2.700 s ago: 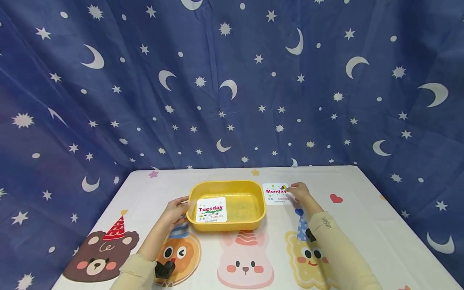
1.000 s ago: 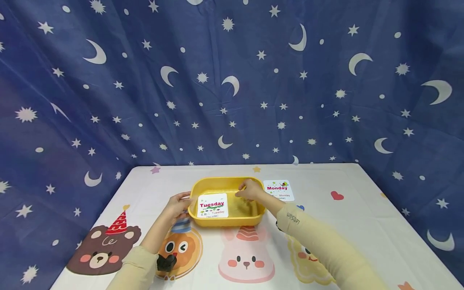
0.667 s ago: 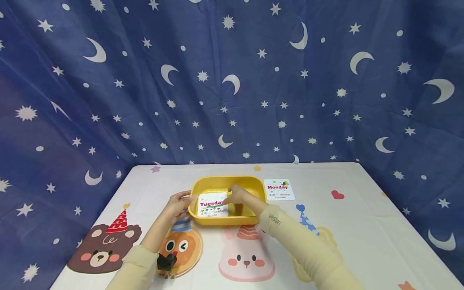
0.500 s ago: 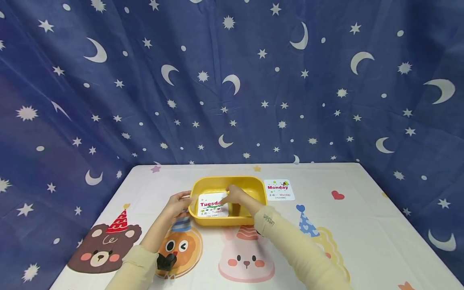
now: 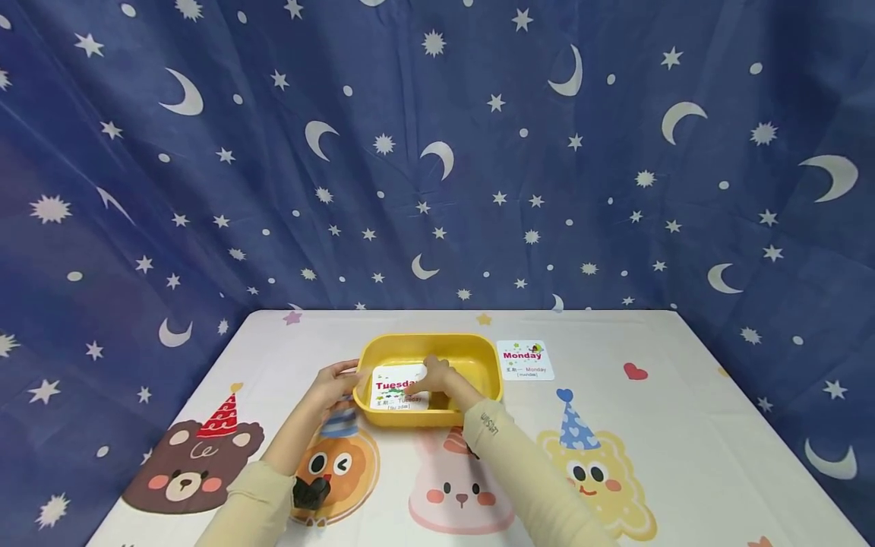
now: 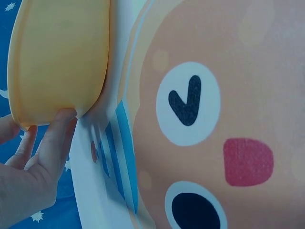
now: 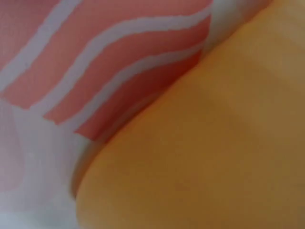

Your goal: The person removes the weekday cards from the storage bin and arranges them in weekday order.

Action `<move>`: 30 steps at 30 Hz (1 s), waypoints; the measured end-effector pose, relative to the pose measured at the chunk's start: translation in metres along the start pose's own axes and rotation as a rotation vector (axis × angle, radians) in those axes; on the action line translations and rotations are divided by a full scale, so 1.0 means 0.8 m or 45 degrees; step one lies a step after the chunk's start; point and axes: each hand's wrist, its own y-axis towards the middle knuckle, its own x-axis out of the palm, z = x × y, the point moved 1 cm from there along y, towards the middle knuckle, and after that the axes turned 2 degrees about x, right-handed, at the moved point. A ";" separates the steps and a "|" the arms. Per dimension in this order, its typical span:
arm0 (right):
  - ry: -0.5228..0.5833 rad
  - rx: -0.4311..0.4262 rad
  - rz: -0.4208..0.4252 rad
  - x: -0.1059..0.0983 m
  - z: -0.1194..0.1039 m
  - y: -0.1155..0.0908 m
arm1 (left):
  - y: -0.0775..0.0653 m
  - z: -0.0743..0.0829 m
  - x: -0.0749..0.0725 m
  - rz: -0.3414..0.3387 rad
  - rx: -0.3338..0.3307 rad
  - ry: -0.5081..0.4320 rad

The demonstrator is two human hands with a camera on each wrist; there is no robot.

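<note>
A yellow plastic basin point(image 5: 429, 418) sits on the table, with a white square card point(image 5: 391, 400) printed "Tuesday" lying in its left half. My left hand point(image 5: 333, 386) holds the basin's left end; in the left wrist view its fingers point(image 6: 56, 136) touch the basin's outer wall. Reaching over the front rim, my right hand point(image 5: 440, 375) is inside the basin, its fingers on the right part of the Tuesday card. Whether they pinch the card is hidden. The right wrist view shows only the basin's wall point(image 7: 205, 157) and the cloth.
A second card point(image 5: 526, 366) printed "Monday" lies flat on the table, just right of the basin. The white tablecloth point(image 5: 656, 425) carries printed cartoon animals. Behind the table hangs a blue curtain point(image 5: 478, 152) with moons and stars.
My right hand has left the Monday card, moved left into the basin and come onto the Tuesday card, where it has shifted slightly since. The left hand stays at the basin's end.
</note>
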 end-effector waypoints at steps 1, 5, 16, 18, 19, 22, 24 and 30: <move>0.013 0.021 0.007 -0.008 -0.011 -0.017 | 0.000 0.001 0.000 0.000 -0.004 0.002; -0.022 0.021 0.054 -0.025 -0.040 -0.063 | -0.001 0.002 -0.002 -0.005 -0.003 0.023; 0.035 0.055 0.097 -0.036 -0.058 -0.097 | -0.002 0.003 -0.002 -0.014 -0.010 0.003; 0.051 0.063 0.097 -0.034 -0.056 -0.093 | -0.002 0.004 -0.002 -0.012 -0.016 0.008; 0.059 0.062 0.098 -0.034 -0.056 -0.092 | -0.002 0.004 -0.001 -0.012 -0.017 0.010; 0.091 0.070 0.107 -0.033 -0.057 -0.093 | -0.002 0.005 -0.001 -0.009 -0.028 0.001; 0.116 0.080 0.119 -0.033 -0.059 -0.095 | -0.002 0.005 -0.001 -0.018 -0.033 -0.007; 0.213 0.141 0.106 -0.029 -0.055 -0.082 | -0.001 0.001 -0.003 -0.027 -0.038 -0.016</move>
